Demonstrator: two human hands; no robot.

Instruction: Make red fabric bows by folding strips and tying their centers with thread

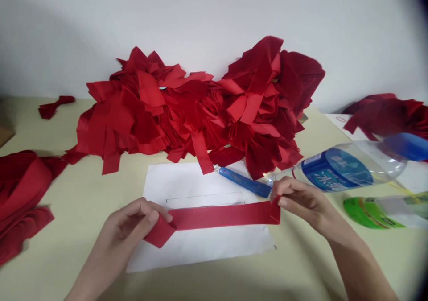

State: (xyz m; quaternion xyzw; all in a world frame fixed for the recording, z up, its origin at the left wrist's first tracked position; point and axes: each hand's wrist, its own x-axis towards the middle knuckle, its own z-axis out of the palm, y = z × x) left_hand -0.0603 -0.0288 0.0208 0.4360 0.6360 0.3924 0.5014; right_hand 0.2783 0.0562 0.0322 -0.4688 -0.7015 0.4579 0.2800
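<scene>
A red fabric strip (220,216) is stretched level between my two hands, above a white paper sheet (200,247) with thin ruled lines. My left hand (130,225) pinches its left part between thumb and fingers, and a short end hangs down at an angle. At the right end, my right hand (297,200) pinches a folded corner between thumb and forefinger. Just beyond the strip lies a blue tool (245,182), partly over the paper, its right end close to my right hand.
A large heap of red strips (187,113) stands along the wall. More red cloth (23,194) lies at the left, and another pile (391,113) at the far right. A clear bottle with a blue label (337,169) and a green-and-white pack (377,212) lie at the right.
</scene>
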